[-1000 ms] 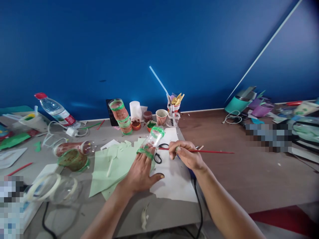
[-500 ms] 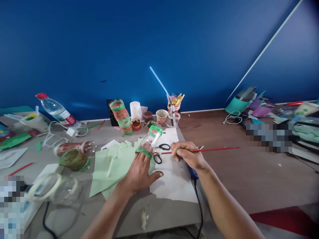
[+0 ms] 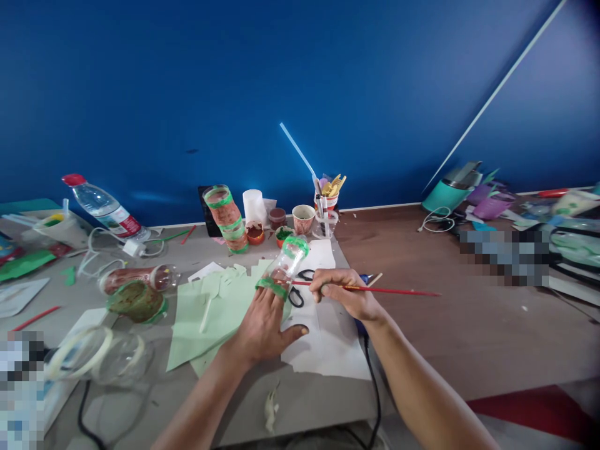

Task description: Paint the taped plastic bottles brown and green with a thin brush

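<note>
My left hand [image 3: 268, 325] has its fingers pushed into the near end of a clear plastic bottle piece [image 3: 287, 267], thumb sticking out to the side. That piece has a green painted band at each end and some reddish-brown paint between them; it is held up on the fingers. In a pinch, my right hand [image 3: 341, 291] holds a red paintbrush [image 3: 394, 291] nearly level. The brush's tip points left to the bottle piece's side, around the near green band; whether the bristles touch is too small to tell. Black-handled scissors [image 3: 296, 297] lie below, partly hidden.
Paint pots, brown [image 3: 255, 233] and green [image 3: 284, 235], stand behind with a paper cup [image 3: 304, 219]. A painted bottle tower [image 3: 225, 215] stands upright. Green paper [image 3: 197, 319] and white paper [image 3: 328, 344] cover the grey table. A water bottle [image 3: 105, 209] leans at left; a black cable [image 3: 375, 381] hangs over the front edge.
The brush first shifted toward the near green band and right, then back left and slightly up. The bottle piece tilted slightly on my left fingers and came back.
</note>
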A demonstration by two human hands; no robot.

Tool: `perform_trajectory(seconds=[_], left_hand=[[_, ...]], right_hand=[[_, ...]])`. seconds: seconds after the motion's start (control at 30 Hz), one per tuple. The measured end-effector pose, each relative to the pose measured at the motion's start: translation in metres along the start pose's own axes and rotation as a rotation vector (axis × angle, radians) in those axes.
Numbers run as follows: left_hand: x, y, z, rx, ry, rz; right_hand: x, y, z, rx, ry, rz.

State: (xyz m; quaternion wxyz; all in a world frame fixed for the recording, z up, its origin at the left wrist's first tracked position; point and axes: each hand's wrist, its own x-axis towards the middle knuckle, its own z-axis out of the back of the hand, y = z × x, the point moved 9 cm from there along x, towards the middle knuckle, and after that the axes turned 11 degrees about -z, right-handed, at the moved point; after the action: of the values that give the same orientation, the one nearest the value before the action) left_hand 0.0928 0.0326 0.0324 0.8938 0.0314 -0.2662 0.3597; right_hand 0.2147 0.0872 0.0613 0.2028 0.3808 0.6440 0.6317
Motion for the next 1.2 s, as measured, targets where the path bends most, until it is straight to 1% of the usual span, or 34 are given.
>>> perform_trajectory(seconds=[0.13,0.23,0.33,0.43,0.53,0.63,0.7,0.8,1.0,1.13,1.2], left_hand=[[0.0,0.001,0.001,0.02,0.002,-0.011],[-0.001,0.003,0.003,0.027,-0.008,-0.002],[-0.001,0.003,0.006,0.042,-0.035,-0.011],[-0.001,0.002,0.005,0.035,-0.033,-0.014],[-0.001,0.002,0.003,0.023,-0.032,-0.008],[-0.001,0.001,0.002,0.014,-0.037,-0.013],[-0.001,0.001,0.003,0.007,-0.037,-0.01],[0.0,0.002,0.004,-0.005,-0.038,-0.007],[-0.001,0.006,0.005,0.023,-0.034,-0.006],[-0.002,0.006,0.002,0.037,-0.013,0.001],[-0.002,0.004,-0.001,0.056,0.022,-0.001]], right_hand=[[-0.001,-0.001,0.007,-0.022,-0.015,-0.005],[-0.003,0.001,0.014,-0.037,-0.033,0.021],[-0.005,0.006,0.015,-0.062,-0.018,0.054],[-0.005,0.008,0.017,-0.081,-0.045,0.06],[-0.003,0.008,0.012,-0.121,-0.053,0.061],[-0.002,0.006,0.004,-0.137,-0.017,0.055],[-0.001,0.003,-0.001,-0.148,0.01,0.027],[-0.001,0.001,-0.005,-0.155,0.046,-0.002],[-0.006,0.007,0.007,-0.151,0.041,0.003],[-0.007,0.009,0.02,-0.096,-0.043,0.039],[-0.006,0.009,0.019,-0.086,-0.062,0.056]])
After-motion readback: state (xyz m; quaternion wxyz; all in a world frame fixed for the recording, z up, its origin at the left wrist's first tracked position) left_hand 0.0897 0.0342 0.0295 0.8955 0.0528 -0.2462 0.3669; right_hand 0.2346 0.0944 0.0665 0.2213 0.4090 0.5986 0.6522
